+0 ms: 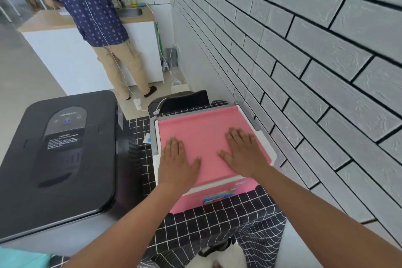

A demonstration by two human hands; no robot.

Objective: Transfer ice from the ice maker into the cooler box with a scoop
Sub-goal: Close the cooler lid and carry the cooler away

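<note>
A pink cooler box [219,197] with a white rim sits on a black checked cloth beside the wall, and its pink lid [202,128] is down. My left hand [177,162] lies flat on the lid's near left part. Flat on the near right part rests my right hand [244,153]. Both have fingers spread and hold nothing. To the left stands a black ice maker [58,152] with its lid closed and a small blue light on its panel. No scoop and no ice show.
A grey brick wall [304,61] runs close along the right. The black checked cloth [217,228] covers the table. A person in a patterned shirt [87,2] stands at a white counter with a sink farther back. Cables and a power strip [137,102] lie on the floor.
</note>
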